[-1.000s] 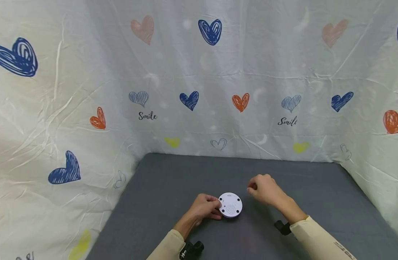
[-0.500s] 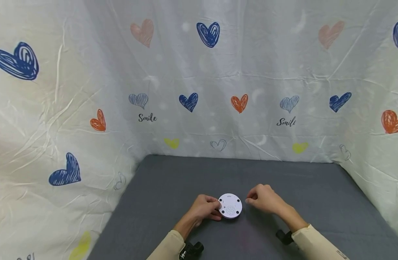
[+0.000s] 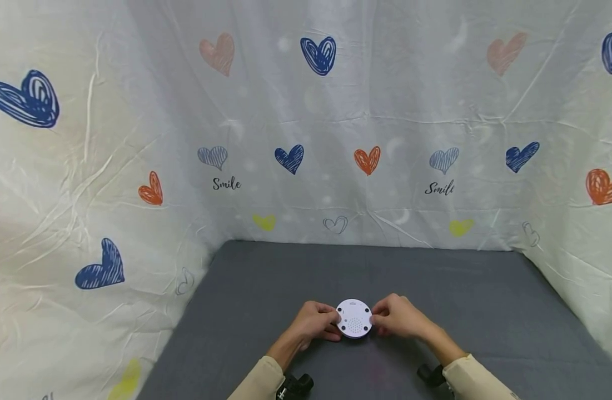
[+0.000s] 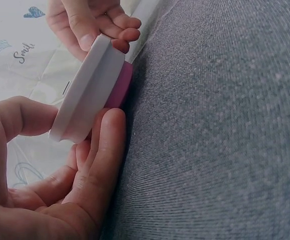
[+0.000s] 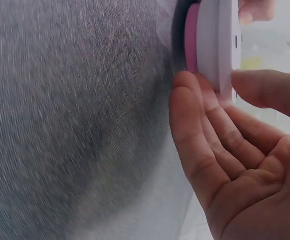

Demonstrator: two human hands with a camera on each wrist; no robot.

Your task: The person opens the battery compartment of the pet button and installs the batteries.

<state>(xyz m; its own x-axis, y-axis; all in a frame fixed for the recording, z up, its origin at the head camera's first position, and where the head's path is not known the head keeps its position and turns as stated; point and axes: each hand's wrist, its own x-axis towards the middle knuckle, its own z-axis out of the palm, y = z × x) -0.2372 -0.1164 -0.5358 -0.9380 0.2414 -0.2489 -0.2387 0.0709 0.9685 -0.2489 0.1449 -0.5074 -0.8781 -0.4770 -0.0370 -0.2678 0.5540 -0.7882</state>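
A round white sound button [image 3: 354,325] is upside down just over the grey cloth, its underside with a speaker-hole patch and small dark feet facing up. Its pink push part [image 4: 120,86] points down at the cloth. On the left side, my left hand [image 3: 314,322] pinches the rim, thumb on the upturned face and fingers beneath. Opposite it, my right hand [image 3: 398,316] pinches the right rim the same way, its thumb [image 5: 265,90] on the edge of the base and the fingers under the body.
Grey cloth [image 3: 285,272] covers the table under both hands. A white curtain [image 3: 406,94] printed with hearts hangs behind and along both sides. Each wrist wears a small black camera, such as the left camera [image 3: 294,386].
My right hand has come left and down toward the sound button and now pinches its right rim. The left hand has kept its hold, and the button has barely moved.
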